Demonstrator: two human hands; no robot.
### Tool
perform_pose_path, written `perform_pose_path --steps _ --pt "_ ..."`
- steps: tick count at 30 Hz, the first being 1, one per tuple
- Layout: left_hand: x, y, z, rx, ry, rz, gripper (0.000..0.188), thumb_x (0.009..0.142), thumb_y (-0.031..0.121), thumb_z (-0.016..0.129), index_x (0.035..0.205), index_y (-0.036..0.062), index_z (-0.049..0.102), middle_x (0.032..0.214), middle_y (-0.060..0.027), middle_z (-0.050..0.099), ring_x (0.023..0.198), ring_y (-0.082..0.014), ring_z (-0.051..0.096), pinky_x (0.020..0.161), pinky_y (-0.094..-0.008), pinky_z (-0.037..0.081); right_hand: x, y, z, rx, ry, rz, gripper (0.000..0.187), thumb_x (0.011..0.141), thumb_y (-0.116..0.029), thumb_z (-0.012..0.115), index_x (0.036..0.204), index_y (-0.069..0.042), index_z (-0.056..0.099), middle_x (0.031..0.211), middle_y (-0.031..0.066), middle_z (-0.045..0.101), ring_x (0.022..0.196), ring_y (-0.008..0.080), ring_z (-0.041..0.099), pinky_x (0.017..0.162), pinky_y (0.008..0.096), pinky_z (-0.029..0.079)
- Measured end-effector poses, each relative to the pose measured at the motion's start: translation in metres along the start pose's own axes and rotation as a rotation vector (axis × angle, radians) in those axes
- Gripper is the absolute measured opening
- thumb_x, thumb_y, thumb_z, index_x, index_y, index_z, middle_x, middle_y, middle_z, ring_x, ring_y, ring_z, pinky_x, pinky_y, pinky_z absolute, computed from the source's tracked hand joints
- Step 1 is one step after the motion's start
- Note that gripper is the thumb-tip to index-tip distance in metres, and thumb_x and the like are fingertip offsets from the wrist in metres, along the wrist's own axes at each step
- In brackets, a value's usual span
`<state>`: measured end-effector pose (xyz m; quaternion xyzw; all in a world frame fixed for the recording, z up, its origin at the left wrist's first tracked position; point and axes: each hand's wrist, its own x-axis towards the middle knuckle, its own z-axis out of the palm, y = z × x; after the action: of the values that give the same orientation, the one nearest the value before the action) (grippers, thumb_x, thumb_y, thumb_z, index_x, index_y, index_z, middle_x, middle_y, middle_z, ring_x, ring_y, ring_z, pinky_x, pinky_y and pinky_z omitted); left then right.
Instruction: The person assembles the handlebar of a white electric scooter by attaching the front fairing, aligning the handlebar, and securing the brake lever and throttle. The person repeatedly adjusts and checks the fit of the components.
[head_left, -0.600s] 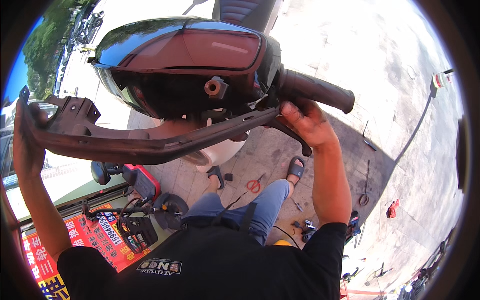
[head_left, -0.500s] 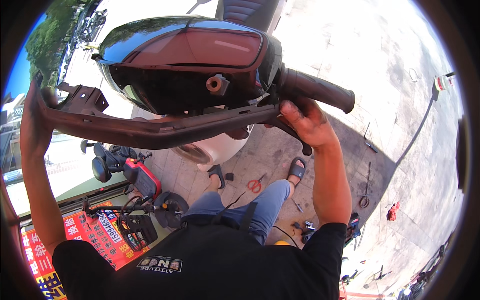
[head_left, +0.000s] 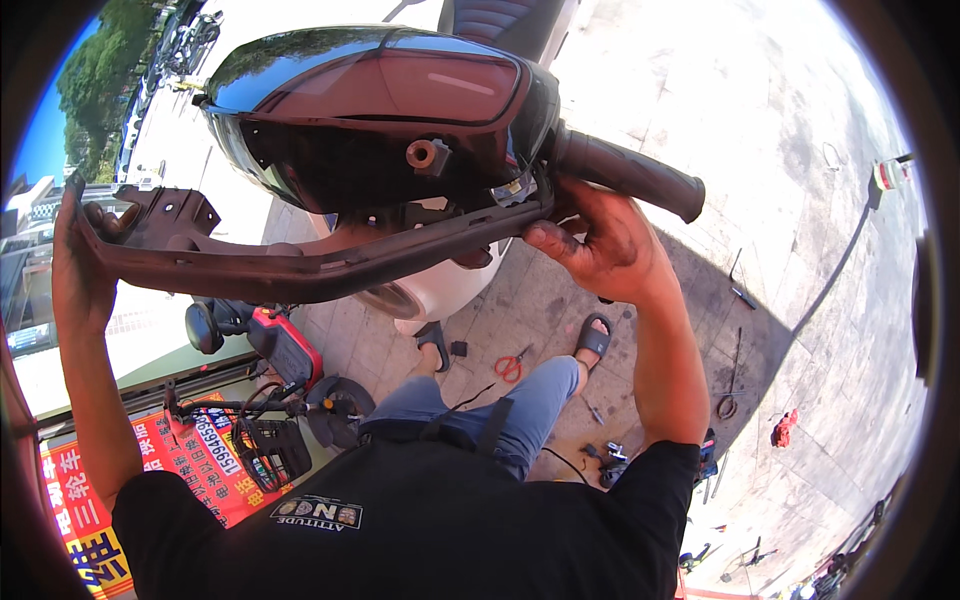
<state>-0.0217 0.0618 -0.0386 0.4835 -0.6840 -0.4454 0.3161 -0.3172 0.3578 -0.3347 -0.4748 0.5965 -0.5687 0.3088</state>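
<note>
A long dark plastic cover (head_left: 330, 275) lies across the front of a scooter's handlebar housing (head_left: 360, 165), slightly apart from it on the left. My left hand (head_left: 82, 280) is closed around the cover's left end, beside a bracket with holes. Close under the black handlebar grip (head_left: 635, 175), my right hand (head_left: 610, 245) is closed at the cover's right end, thumb below and fingers partly hidden behind it. A brown round-ended fitting (head_left: 424, 154) sticks out of the housing's face. Beneath the cover shows the scooter's white body (head_left: 440, 290).
Orange-handled scissors (head_left: 510, 367) lie on the paving between my feet. Loose parts (head_left: 612, 460) and a red object (head_left: 784, 428) are on the ground to the right. At the left stand a red-and-black machine (head_left: 285, 345) and a red printed sign (head_left: 165, 450).
My right thumb has dropped from the cover's face to below its right end, and the fingers have shifted under the grip. The cover's left end has moved slightly right and down with my left hand.
</note>
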Motion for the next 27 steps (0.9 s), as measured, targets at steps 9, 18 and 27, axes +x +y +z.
perform_pose_path --steps 9,18,27 --pt "0.023 0.028 0.026 0.145 -0.08 0.08 0.04 0.096 0.049 0.061 0.108 0.0109 0.053 0.074 -0.0008 0.051 0.095 -0.0237 0.062 0.087 -0.0425 0.053 -0.012 -0.004 0.018 -0.123 0.326 -0.088 0.052 0.08 -0.012 0.083 0.124 0.005 0.062 0.086 0.0118 0.071 0.057 0.0095 0.062 0.055 0.0234 0.049" --pt "0.043 0.019 0.022 0.07 -0.082 0.043 0.039 0.093 0.049 0.065 0.082 0.0139 0.053 0.069 0.0002 0.05 0.088 -0.0225 0.063 0.077 -0.0375 0.052 -0.011 0.005 0.021 -0.063 0.43 -0.233 0.049 0.077 -0.011 0.085 0.119 0.002 0.065 0.094 0.0129 0.071 0.053 0.0096 0.059 0.051 0.0247 0.046" --pt "0.049 0.012 0.018 0.045 -0.14 -0.036 0.04 0.093 0.05 0.065 0.08 0.0146 0.054 0.066 0.0003 0.05 0.082 -0.0208 0.062 0.077 -0.035 0.049 -0.012 0.007 0.016 -0.177 0.388 -0.276 0.047 0.074 -0.009 0.085 0.116 -0.002 0.066 0.093 0.0103 0.07 0.052 0.0123 0.057 0.05 0.0263 0.046"
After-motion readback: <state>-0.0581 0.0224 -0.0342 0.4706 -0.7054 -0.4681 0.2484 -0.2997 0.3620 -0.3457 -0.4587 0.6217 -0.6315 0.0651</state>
